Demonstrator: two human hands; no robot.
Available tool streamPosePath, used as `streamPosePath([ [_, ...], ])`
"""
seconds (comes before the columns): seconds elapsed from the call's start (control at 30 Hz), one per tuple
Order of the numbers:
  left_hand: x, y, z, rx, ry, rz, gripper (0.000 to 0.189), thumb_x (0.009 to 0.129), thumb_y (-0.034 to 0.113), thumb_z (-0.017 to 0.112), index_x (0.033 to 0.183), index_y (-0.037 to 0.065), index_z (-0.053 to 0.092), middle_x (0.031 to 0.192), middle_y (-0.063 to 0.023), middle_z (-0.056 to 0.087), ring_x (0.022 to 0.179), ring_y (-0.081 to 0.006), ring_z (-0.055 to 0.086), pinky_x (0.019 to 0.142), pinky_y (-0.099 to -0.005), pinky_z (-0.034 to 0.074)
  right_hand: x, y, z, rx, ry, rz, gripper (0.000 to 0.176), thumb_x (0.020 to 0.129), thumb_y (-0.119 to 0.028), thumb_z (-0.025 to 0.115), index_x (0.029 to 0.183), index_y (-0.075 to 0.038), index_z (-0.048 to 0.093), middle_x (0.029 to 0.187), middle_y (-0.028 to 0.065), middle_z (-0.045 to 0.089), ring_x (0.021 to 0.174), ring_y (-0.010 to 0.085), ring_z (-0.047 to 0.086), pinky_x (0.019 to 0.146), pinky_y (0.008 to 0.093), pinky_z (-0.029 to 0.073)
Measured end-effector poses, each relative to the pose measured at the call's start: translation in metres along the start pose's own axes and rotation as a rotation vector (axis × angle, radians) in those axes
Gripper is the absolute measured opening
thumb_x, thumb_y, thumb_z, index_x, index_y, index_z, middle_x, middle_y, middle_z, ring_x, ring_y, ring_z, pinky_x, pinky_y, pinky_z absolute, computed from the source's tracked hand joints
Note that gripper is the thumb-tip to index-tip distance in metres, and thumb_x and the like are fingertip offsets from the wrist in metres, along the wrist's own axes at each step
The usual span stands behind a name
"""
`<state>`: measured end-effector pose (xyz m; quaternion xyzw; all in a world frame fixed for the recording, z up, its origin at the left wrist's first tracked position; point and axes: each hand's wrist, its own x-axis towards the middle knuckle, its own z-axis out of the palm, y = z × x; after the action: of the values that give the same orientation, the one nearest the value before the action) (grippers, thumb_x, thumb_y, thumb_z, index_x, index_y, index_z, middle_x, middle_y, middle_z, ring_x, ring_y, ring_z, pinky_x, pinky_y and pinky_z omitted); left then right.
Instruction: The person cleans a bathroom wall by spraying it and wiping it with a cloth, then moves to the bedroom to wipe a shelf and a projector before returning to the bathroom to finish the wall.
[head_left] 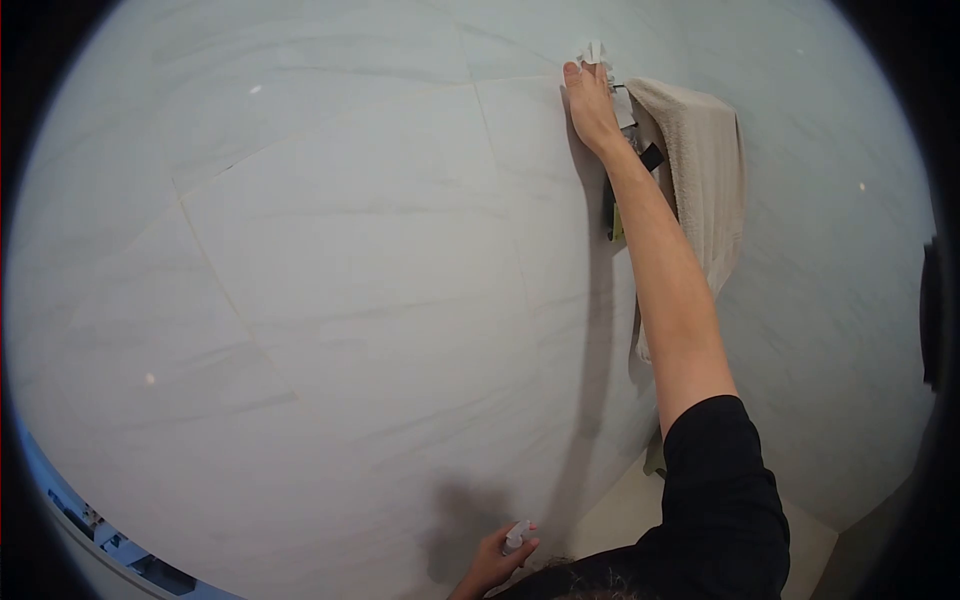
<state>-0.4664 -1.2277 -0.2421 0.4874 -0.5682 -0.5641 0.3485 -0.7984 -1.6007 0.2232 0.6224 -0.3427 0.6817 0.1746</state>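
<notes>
My right hand (pixel 592 108) reaches high up against the pale marbled wall, near the corner. Its fingers are closed on a crumpled white tissue (pixel 595 50), part of which sticks out beyond the fingertips. Low in the view, my left hand (pixel 490 562) is wrapped round a small whitish, see-through bottle (pixel 516 537). Only its upper part shows, and the fingers cover the rest. Just right of my right hand and forearm hangs a beige towel (pixel 710 165).
Behind my forearm, a wall rack holds a dark item (pixel 651 157) and a green item (pixel 616 222), both partly hidden. Marbled wall tiles (pixel 350 250) fill the left and middle. A dark object (pixel 931 315) sits at the right edge. Blue-lit things (pixel 120 550) show at lower left.
</notes>
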Motion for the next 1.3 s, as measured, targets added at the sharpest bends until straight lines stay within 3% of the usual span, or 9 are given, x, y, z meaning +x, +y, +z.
streamPosePath([
  [0.23, -0.013, -0.007, -0.002, -0.005, 0.015, 0.036, 0.038, 0.093, 0.025, 0.074, 0.125, 0.006, 0.063, 0.081, 0.0004, 0.061, 0.068, -0.0079, 0.059, 0.063, -0.0258, 0.049, -0.005, -0.02, 0.0, 0.101, 0.101, 0.051, 0.077, 0.106, -0.053, 0.029, 0.139, 0.015, 0.041, 0.151, 0.0376, 0.033, 0.143, 0.049, 0.028, 0.12, 0.0494, 0.021],
  [0.4, -0.033, -0.008, -0.024, 0.01, 0.029, 0.018, 0.038, 0.094, 0.027, 0.072, 0.123, 0.006, 0.065, 0.082, 0.0011, 0.062, 0.068, -0.0071, 0.058, 0.064, -0.0256, 0.049, -0.026, -0.035, 0.008, 0.001, 0.135, 0.013, 0.075, 0.106, -0.052, 0.03, 0.14, 0.015, 0.04, 0.152, 0.0362, 0.033, 0.144, 0.0475, 0.028, 0.12, 0.0483, 0.021],
  [0.6, -0.082, -0.005, -0.062, 0.044, 0.089, 0.032, 0.035, 0.094, 0.027, 0.072, 0.122, 0.006, 0.066, 0.083, 0.0006, 0.064, 0.07, -0.0063, 0.057, 0.065, -0.0249, 0.048, -0.05, -0.102, 0.033, -0.093, 0.099, -0.045, 0.081, 0.106, -0.054, 0.032, 0.148, 0.015, 0.031, 0.159, 0.0325, 0.024, 0.15, 0.0424, 0.019, 0.123, 0.0438, 0.014],
  [0.93, -0.198, -0.01, -0.146, 0.013, 0.106, 0.054, 0.042, 0.095, 0.029, 0.071, 0.129, 0.005, 0.063, 0.099, -0.0048, 0.07, 0.091, -0.0074, 0.062, 0.082, -0.0245, 0.05, -0.1, -0.348, 0.093, -0.099, 0.129, -0.3, 0.091, 0.101, -0.063, 0.038, 0.149, 0.013, 0.031, 0.16, 0.0288, 0.026, 0.151, 0.0394, 0.021, 0.124, 0.0431, 0.014],
  [1.07, -0.249, -0.05, -0.187, 0.066, 0.239, 0.172, 0.044, 0.096, 0.031, 0.07, 0.13, 0.006, 0.063, 0.099, -0.005, 0.07, 0.092, -0.0083, 0.063, 0.083, -0.025, 0.05, -0.122, -0.462, 0.116, -0.025, 0.151, -0.331, 0.092, 0.1, -0.064, 0.041, 0.149, 0.013, 0.032, 0.159, 0.0275, 0.028, 0.151, 0.0392, 0.021, 0.124, 0.0434, 0.015],
  [1.17, -0.285, -0.062, -0.212, 0.029, 0.303, 0.116, 0.045, 0.096, 0.035, 0.07, 0.13, 0.006, 0.062, 0.097, -0.0045, 0.069, 0.09, -0.0099, 0.063, 0.083, -0.0267, 0.05, -0.138, -0.538, 0.136, -0.056, 0.125, -0.418, 0.095, 0.098, -0.066, 0.045, 0.149, 0.012, 0.031, 0.16, 0.0264, 0.028, 0.151, 0.0393, 0.022, 0.123, 0.0439, 0.017],
  [1.23, -0.299, -0.075, -0.223, -0.048, 0.286, -0.03, 0.044, 0.095, 0.034, 0.07, 0.13, 0.008, 0.063, 0.108, -0.0049, 0.069, 0.102, -0.0123, 0.062, 0.095, -0.0295, 0.047, -0.151, -0.583, 0.149, -0.084, 0.125, -0.502, 0.096, 0.095, -0.066, 0.05, 0.149, 0.011, 0.033, 0.16, 0.0258, 0.028, 0.15, 0.04, 0.024, 0.122, 0.0475, 0.021],
  [1.27, -0.309, -0.077, -0.226, -0.058, 0.291, -0.034, 0.044, 0.095, 0.034, 0.07, 0.13, 0.008, 0.063, 0.108, -0.0049, 0.069, 0.102, -0.0123, 0.062, 0.095, -0.0295, 0.047, -0.158, -0.611, 0.156, -0.077, 0.115, -0.505, 0.096, 0.095, -0.066, 0.05, 0.149, 0.011, 0.033, 0.16, 0.0258, 0.028, 0.15, 0.04, 0.024, 0.122, 0.0475, 0.021],
  [1.3, -0.319, -0.077, -0.232, -0.041, 0.313, 0.054, 0.045, 0.096, 0.035, 0.07, 0.129, 0.006, 0.063, 0.099, -0.0041, 0.067, 0.091, -0.0102, 0.058, 0.085, -0.0278, 0.047, -0.166, -0.641, 0.163, -0.059, 0.124, -0.542, 0.095, 0.094, -0.066, 0.052, 0.149, 0.01, 0.035, 0.16, 0.0254, 0.029, 0.149, 0.0403, 0.025, 0.121, 0.049, 0.021],
])
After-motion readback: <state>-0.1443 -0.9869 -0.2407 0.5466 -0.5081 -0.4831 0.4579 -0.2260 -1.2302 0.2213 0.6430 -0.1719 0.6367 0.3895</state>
